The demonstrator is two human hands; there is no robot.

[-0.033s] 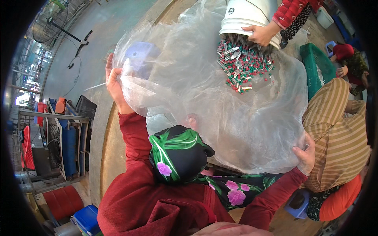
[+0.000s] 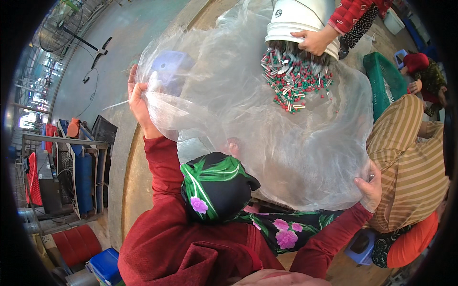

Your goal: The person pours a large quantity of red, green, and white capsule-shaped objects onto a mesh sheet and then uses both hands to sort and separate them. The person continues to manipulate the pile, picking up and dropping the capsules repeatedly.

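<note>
A translucent mesh sheet (image 2: 291,152) is held spread in front of the person, over the floor and up to the raised knee (image 2: 217,183), which is covered in black cloth patterned with green leaves and pink flowers; its left edge is gripped in the left hand (image 2: 140,105), the fingers closed around gathered mesh; its right edge is pinched by the right hand (image 2: 369,188), with the thumb laid along the near side, while the other fingers are partly hidden; beside the left hand a thin white strip (image 2: 115,105) is seen, though whether it is held cannot be told; a white bucket (image 2: 300,21) is tipped over the far part of the mesh and is steadied at its rim by a co-worker's hand (image 2: 317,42); below its mouth, small red, green and silvery pieces (image 2: 296,86) are scattered on the mesh, while the darker contents at the mouth are blurred; a violet-blue stool (image 2: 169,66) is seen through the mesh near the left hand; a green crate (image 2: 374,81) is placed beyond the right edge, near striped trousers (image 2: 405,157) worn by another person.
</note>
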